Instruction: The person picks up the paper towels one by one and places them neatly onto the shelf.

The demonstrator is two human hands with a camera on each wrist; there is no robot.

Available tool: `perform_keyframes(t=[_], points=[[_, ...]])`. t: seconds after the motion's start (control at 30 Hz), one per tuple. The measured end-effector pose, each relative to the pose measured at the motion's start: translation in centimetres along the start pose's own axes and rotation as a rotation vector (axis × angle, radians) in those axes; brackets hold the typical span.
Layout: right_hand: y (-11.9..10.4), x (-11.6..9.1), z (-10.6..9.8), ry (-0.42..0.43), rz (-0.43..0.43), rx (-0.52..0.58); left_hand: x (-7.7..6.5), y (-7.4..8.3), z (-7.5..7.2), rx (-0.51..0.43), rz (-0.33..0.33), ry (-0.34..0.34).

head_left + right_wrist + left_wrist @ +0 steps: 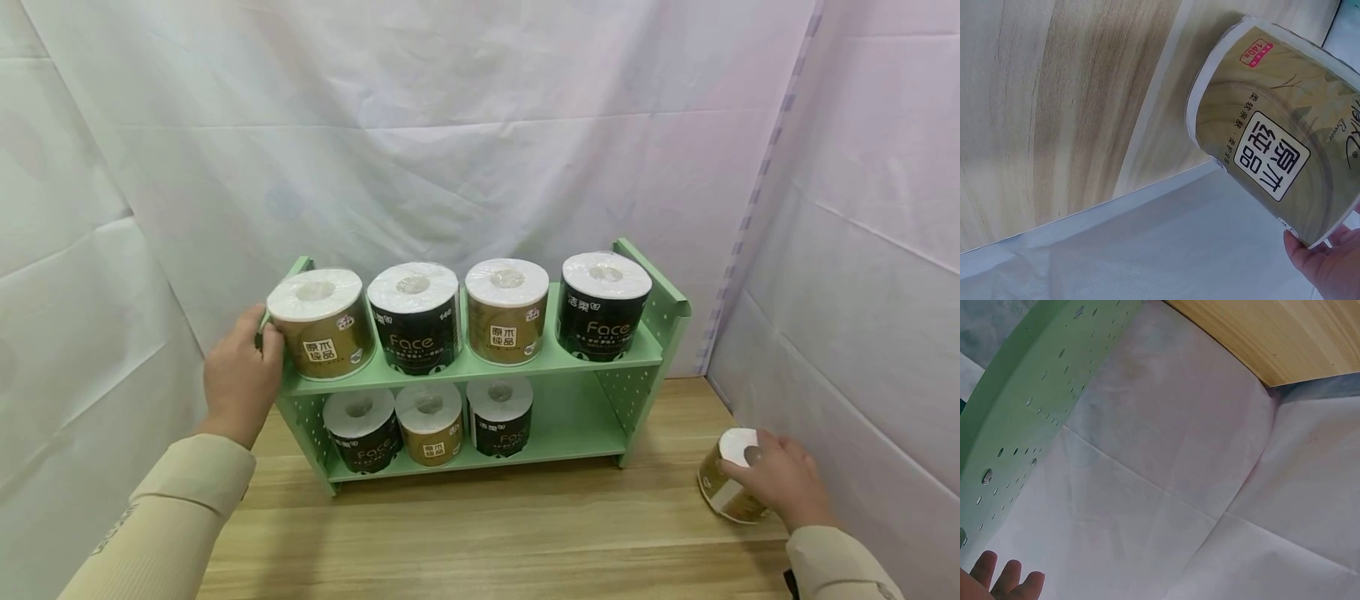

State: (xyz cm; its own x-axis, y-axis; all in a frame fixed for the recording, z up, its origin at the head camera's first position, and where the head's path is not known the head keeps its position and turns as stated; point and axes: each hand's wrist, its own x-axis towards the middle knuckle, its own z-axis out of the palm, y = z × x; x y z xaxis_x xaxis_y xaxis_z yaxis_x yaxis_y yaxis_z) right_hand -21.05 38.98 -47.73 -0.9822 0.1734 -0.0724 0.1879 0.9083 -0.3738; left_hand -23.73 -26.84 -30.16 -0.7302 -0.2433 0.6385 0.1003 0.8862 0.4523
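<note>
At the right of the head view my right hand (783, 479) grips a gold-wrapped toilet paper roll (726, 492), thumb and fingers about its white end. The roll leans at a tilt close over the wooden table; its printed label (1272, 156) faces the right wrist camera. My left hand (243, 371) holds the left side of a green two-tier shelf (495, 373), thumb at the front edge beside a gold roll (322, 342). Three fingertips (1013, 575) show beside the perforated side panel (1029, 412) in the left wrist view.
Gold and black rolls alternate along the upper tier, ending with a black roll (603, 312) at the right. Below stand a black roll (363, 437), a gold roll (430, 429) and another black roll (500, 421). White cloth (450, 167) surrounds the wooden table (465, 533).
</note>
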Motion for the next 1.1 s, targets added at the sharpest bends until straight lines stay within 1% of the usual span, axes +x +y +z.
perform_keyframes(t=[0.33, 0.67, 0.93, 1.1], points=[[-0.4, -0.5, 0.1, 0.046, -0.02, -0.006, 0.0, 0.0, 0.0, 0.001, -0.009, -0.007], [-0.8, -0.7, 0.2, 0.069, -0.036, -0.011, 0.0, 0.0, -0.1, -0.001, -0.015, -0.015], [-1.2, -1.2, 0.1, 0.061, -0.043, -0.015, 0.0, 0.1, -0.1, 0.002, -0.016, -0.019], [-1.6, -1.4, 0.1, 0.076, -0.049, -0.013, 0.0, 0.2, -0.2, 0.002, -0.015, -0.021]])
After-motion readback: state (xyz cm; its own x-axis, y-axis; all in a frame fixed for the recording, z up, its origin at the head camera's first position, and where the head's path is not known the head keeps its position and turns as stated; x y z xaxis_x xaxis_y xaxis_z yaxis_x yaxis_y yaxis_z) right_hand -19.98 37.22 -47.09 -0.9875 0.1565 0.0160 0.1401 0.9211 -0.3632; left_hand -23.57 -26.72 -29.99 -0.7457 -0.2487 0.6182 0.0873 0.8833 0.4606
